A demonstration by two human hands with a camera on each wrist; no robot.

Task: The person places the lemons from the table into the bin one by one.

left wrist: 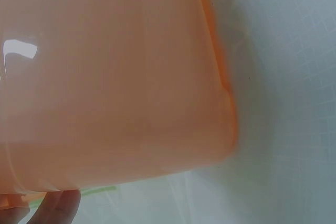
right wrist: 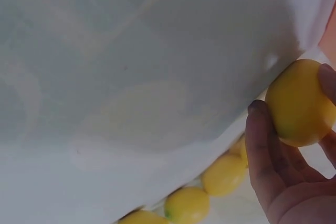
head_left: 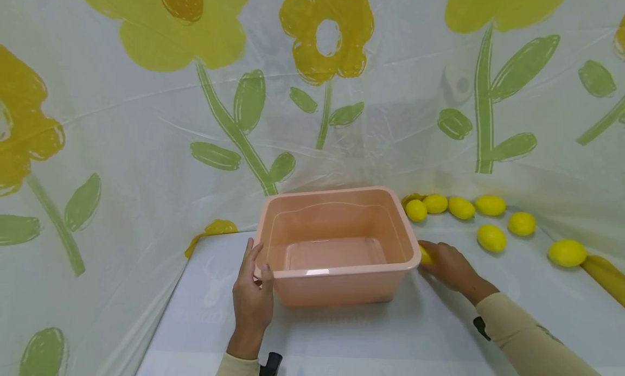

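A pink plastic basin (head_left: 337,284) stands upright on the white table, its inside bare in the head view. My left hand (head_left: 254,300) holds the rim at its front left corner, thumb toward the front and fingers along the left side. In the left wrist view the basin's wall (left wrist: 115,87) fills most of the picture, with fingertips (left wrist: 60,205) at the rim. Just outside the basin's right wall, my right hand (head_left: 451,267) grips a yellow lemon (right wrist: 299,103) between thumb and fingers. That lemon (head_left: 426,255) is partly hidden by the hand and rim in the head view.
Several lemons lie at the back right, some in a row (head_left: 461,208) along the table's far edge. One lemon (head_left: 491,239) sits nearer, another (head_left: 567,253) farther right. A white curtain (head_left: 390,121) printed with flowers hangs behind and spreads beside the table (head_left: 210,316).
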